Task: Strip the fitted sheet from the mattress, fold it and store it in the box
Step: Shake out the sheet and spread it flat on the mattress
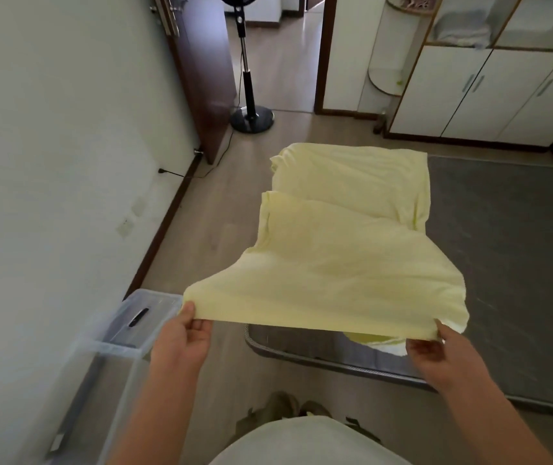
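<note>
Yellow fitted sheet (pixel 335 256) runs lengthwise away over the mattress (pixel 503 246), its near edge pinched by the left hand (pixel 181 344) and seemingly the blurred right hand (pixel 436 350), with the box (pixel 117 347) just left.

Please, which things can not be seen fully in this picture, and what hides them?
Head view:
- Black standing fan: head cut by top edge.
- Clear plastic storage box: blurred, contents unclear.
- Grey bare mattress: left part hidden under pale yellow fitted sheet.
- Right hand: blurred, grip detail unclear.
</note>
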